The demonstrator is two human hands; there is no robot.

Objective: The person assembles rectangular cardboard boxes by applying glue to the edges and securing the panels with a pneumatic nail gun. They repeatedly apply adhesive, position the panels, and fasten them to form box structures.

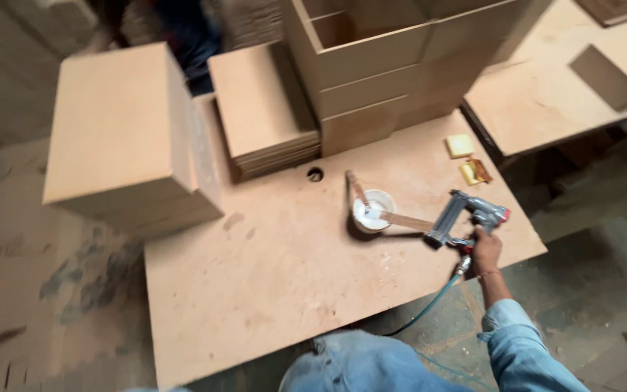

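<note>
1. Fibreboard everywhere: brown surface [277, 290] under me, bare in its middle; no piece lies there for fastening that I can see

2. My right hand [486, 250] holds the grey pneumatic nail gun [466, 216] at the right edge of the surface; fingers wrapped and pressed together around its grip, nose pointing left toward the glue bowl. Green air hose [429, 308] trails down from the handle past my knee

3. My left hand is out of view; I cannot tell what its fingers do

4. Progress, as I judge it: open-topped boxes [393, 58] already stand stacked at the back, so some assembly looks done. Flat cut panels remain unused – one thick stack [128, 138] at the left corner, a lower stack [266, 112] beside it – so plenty looks left

5. White glue bowl [373, 210] sits just left of the gun, a wooden stick [359, 190] standing in it and a flat wooden strip [406, 221] lying beside it toward the gun's nose

6. Around: small round hole [316, 174] in the surface near the lower stack; two yellowish pads [467, 158] by the far right edge; a second board table [546, 101] beyond, apart from mine

7. In the way: bowl and strip sit close to the gun's nose; the stacks crowd the back and left
</note>
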